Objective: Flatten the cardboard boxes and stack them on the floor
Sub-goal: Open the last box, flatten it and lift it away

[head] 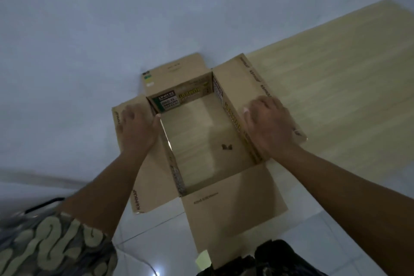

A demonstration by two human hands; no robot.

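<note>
A pale grey wall point(112, 18) fills the upper part of the frame, meeting a white tiled floor point(156, 242) low down; a light wood-grain mat point(336, 74) covers the floor at the right. The cardboard box point(201, 197) sits in the middle of the frame, partly on the mat and partly on the tiles, open at top and bottom so the mat shows through it. All four flaps are splayed outward, and its long axis runs from the lower centre up toward the wall. The left hand point(136, 127) lies on the left flap, thumb hooked over the box's edge, gripping it. The right hand point(266, 123) presses flat on the right flap, fingers spread and relaxed. A patterned sleeve point(51, 246) shows at lower left.
</note>
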